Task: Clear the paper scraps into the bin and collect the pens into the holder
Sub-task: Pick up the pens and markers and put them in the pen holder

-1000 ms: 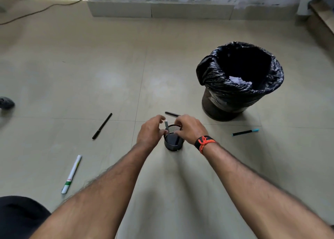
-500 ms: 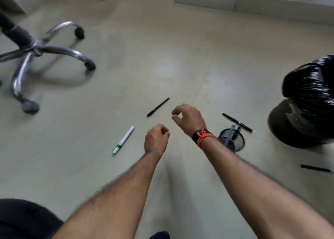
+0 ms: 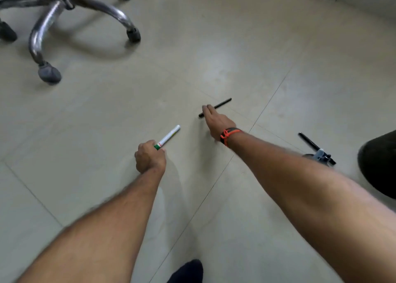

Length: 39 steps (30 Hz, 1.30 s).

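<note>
My left hand (image 3: 150,157) grips the green end of a white marker (image 3: 170,136), whose white end points up and to the right, low over the floor. My right hand (image 3: 216,122), with an orange band at the wrist, reaches forward, and its straight fingers lie on a black pen (image 3: 224,103) on the tiles. The mesh pen holder (image 3: 308,154) peeks out behind my right forearm, with a grey pen (image 3: 319,154) in it. Another black pen (image 3: 307,140) lies on the floor beside the holder. Only the bin's dark base (image 3: 379,164) shows, at the right edge.
An office chair's chrome base (image 3: 49,14) with castors stands at the upper left. A dark foot (image 3: 186,270) shows at the bottom edge. Beige floor tiles spread all around, with a wall skirting at the top right.
The view has swung left, away from the bin. My left hand has reached the white marker and closed round it. My right hand has stretched out onto the black pen.
</note>
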Each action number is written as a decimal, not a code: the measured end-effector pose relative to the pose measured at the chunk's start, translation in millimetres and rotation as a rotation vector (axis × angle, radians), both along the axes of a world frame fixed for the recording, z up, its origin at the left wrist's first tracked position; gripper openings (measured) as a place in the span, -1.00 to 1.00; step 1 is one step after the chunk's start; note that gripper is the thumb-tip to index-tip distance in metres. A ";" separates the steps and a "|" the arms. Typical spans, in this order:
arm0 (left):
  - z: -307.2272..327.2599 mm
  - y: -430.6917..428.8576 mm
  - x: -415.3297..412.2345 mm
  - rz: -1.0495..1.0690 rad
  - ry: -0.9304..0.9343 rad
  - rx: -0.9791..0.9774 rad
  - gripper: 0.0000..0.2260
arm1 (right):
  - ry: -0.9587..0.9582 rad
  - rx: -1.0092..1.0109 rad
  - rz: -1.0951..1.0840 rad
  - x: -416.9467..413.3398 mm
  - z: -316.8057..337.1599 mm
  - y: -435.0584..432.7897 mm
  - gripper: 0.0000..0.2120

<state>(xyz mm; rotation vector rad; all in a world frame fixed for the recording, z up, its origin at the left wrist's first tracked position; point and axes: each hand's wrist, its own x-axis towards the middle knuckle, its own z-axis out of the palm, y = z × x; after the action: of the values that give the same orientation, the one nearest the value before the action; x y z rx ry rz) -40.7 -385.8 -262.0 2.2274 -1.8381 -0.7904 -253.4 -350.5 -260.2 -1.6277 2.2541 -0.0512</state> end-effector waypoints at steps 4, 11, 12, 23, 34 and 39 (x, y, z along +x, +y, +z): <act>9.1 5.0 -1.0 0.030 0.011 0.017 -0.85 | -0.009 0.040 0.059 -4.8 -4.1 -17.8 -0.35; 28.2 21.8 -5.4 0.105 0.233 -0.041 -0.86 | 0.068 0.038 0.121 -22.7 -6.8 -21.8 -0.60; 31.3 22.2 -7.4 0.098 0.282 -0.059 -0.86 | 0.090 0.021 0.119 -21.6 -6.5 -20.8 -0.64; 81.6 32.7 -59.9 -0.108 0.501 -0.158 -0.79 | -0.140 -0.217 -0.161 -16.6 7.1 38.8 -0.85; 154.1 113.7 -156.7 -0.744 0.526 -0.045 -0.75 | -0.526 -0.927 -1.204 -103.2 100.7 168.4 -0.87; 155.5 152.4 -211.8 -0.899 0.543 -0.005 -0.75 | -0.394 -1.063 -1.387 -110.6 116.3 235.6 -0.80</act>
<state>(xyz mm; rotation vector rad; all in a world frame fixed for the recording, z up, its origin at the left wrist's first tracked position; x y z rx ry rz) -252.4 -233.4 -106.6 0.9129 -2.4361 -1.3228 -364.1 -114.8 -143.8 0.1350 2.5829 -1.8823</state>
